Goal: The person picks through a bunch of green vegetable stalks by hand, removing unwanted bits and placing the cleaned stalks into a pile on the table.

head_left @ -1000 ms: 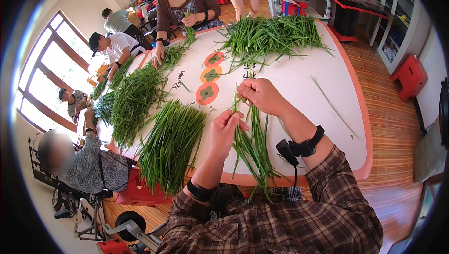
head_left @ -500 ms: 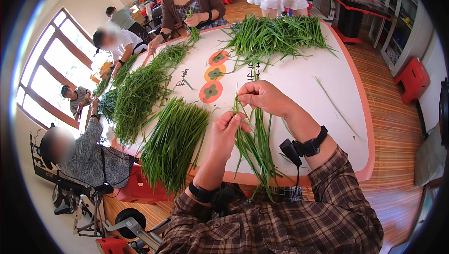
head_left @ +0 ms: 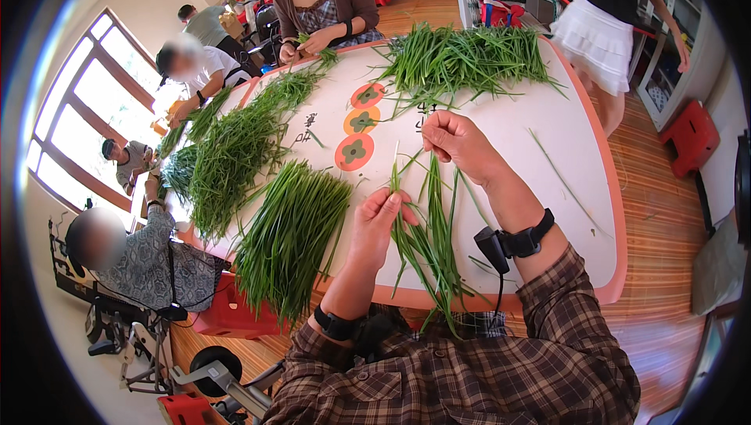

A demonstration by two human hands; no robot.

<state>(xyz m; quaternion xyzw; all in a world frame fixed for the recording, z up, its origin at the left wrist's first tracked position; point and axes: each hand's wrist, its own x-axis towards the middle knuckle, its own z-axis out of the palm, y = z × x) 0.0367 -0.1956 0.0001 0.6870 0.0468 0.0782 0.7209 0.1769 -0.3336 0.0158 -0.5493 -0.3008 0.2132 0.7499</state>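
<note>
My left hand (head_left: 379, 218) pinches a few garlic chives near their pale stem ends, which point up past my thumb. My right hand (head_left: 460, 145) is up and to the right of it, apart from those stems, with thumb and fingertips pressed together. What the right fingers hold, if anything, is too small to make out. Below the hands, loose garlic chives (head_left: 443, 257) hang across the table's near edge. A thick, neatly aligned pile of chives (head_left: 291, 241) lies to the left of my left forearm.
The white table (head_left: 508, 159) has an orange rim. Tangled chives (head_left: 231, 167) lie farther left, and another heap (head_left: 465, 61) is at the far side. Single blades lie on the right. Co-workers sit along the left and far sides; red stools (head_left: 692, 136) stand on the floor.
My right hand has moved up and right, away from the stems; my left hand has barely moved. The person in the white skirt has moved right, and the seated person's hands have come together.
</note>
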